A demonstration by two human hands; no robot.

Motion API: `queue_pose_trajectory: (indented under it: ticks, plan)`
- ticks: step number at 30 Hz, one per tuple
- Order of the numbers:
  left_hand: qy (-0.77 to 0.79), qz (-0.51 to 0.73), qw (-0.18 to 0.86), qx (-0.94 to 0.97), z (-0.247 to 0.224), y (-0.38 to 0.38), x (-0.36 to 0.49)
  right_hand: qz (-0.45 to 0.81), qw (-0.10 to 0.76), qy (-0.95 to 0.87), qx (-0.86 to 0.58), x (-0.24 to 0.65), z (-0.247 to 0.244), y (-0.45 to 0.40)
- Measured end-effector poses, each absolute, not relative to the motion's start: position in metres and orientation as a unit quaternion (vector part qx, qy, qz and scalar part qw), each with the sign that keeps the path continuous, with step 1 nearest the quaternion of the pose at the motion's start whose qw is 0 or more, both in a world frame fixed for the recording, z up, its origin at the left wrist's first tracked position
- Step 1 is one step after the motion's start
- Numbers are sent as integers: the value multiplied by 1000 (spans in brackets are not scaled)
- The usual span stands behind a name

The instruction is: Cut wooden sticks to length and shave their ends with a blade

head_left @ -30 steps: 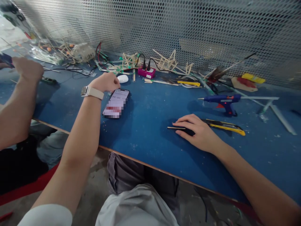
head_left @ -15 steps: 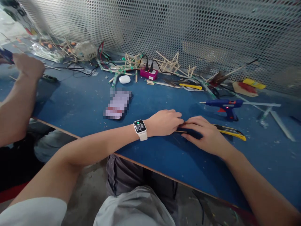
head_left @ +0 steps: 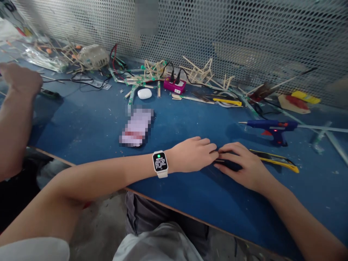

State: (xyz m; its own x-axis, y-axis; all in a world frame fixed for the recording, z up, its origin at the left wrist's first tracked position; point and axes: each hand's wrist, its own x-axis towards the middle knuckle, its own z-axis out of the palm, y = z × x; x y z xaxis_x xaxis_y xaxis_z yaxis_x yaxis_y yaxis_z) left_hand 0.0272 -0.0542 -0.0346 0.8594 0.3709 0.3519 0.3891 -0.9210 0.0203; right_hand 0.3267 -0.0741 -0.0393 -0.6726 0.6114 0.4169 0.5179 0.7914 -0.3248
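Thin wooden stick point(head_left: 220, 161) at right hand's point(head_left: 220, 157) fingertips, head view.
Visible bit runs roughly left-right between right thumb and fingers, over desk point(head_left: 190, 116); right hand nearer, left hand point(head_left: 195, 155) just beside. Right arched, thumb apart; left curled. Can't tell if either grips. Utility knife point(head_left: 284, 162) right of right hand.
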Motion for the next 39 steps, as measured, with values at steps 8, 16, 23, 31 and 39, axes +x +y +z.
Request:
queue_pose_trajectory:
  ticks: [8,16,23,31,39]
  plan:
    - [-178,-194,71,-962,-32,-60,21,89,282,-904,-309,328,-42,-80]
    - [-171,-208,91,-959,-32,-58,20,85,280,-903,-313,326,-40,-80]
    - [-168,-207,92,-959,-34,-57,18,86,281,-902,-318,326,-43,-80]
    - [-166,-204,89,-961,-34,-56,18,86,283,-901,-316,326,-43,-79]
    - [-164,-189,86,-964,-32,-56,18,78,283,-904,-310,326,-44,-79]
